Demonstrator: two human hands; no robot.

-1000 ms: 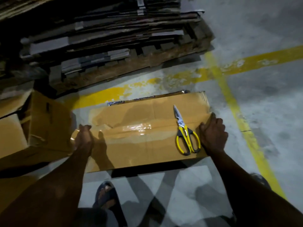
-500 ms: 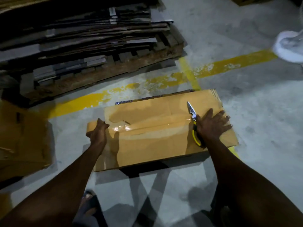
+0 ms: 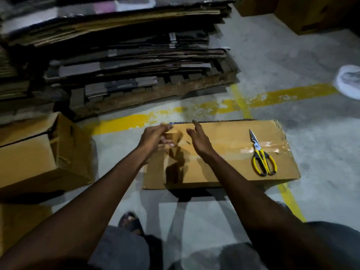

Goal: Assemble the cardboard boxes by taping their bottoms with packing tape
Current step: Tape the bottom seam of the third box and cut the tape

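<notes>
A brown cardboard box (image 3: pixel 224 166) lies on the concrete floor with its taped side up. Clear packing tape (image 3: pixel 272 148) runs along its seam at the right end. Yellow-handled scissors (image 3: pixel 261 156) rest on the box's right part. My left hand (image 3: pixel 153 137) hovers over the box's left part and grips a brown tape roll (image 3: pixel 174 136), which is blurred. My right hand (image 3: pixel 198 138) is just right of the roll, fingers straight, holding nothing.
A wooden pallet stacked with flattened cardboard (image 3: pixel 136 61) stands behind the box. Another brown box (image 3: pixel 39 152) sits at the left, more boxes (image 3: pixel 311 12) at the top right. Yellow floor lines (image 3: pixel 292 92) cross the concrete; a white bag (image 3: pixel 348 80) lies at the right edge.
My right hand left the box's right end and the scissors and moved left beside the roll. My left hand lifted the roll from the box's left edge.
</notes>
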